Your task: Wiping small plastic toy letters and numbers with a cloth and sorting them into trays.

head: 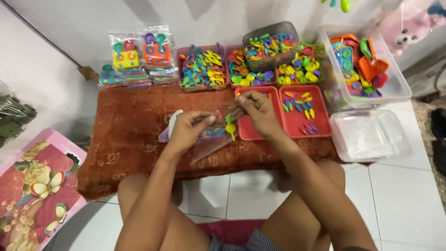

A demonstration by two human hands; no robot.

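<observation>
My left hand [188,128] grips a clear plastic bag [211,144] that holds small coloured plastic toy pieces, among them a purple ring piece [213,134] and a yellow spoon-like piece [230,128]. My right hand [255,108] pinches at the bag's mouth, beside a green piece [228,119]. Both hands hover over a low surface draped in a rust-red patterned cloth [130,135]. A pale lilac piece [168,128] sticks out to the left of my left hand.
Two red trays [320,130] lie right of my hands, one with small coloured bits. Behind stand bins of coloured parts [202,69], packed toy bags [139,58], a clear tub of larger pieces [395,88] and a clear lid [369,135]. A floral pink box [37,186] sits left.
</observation>
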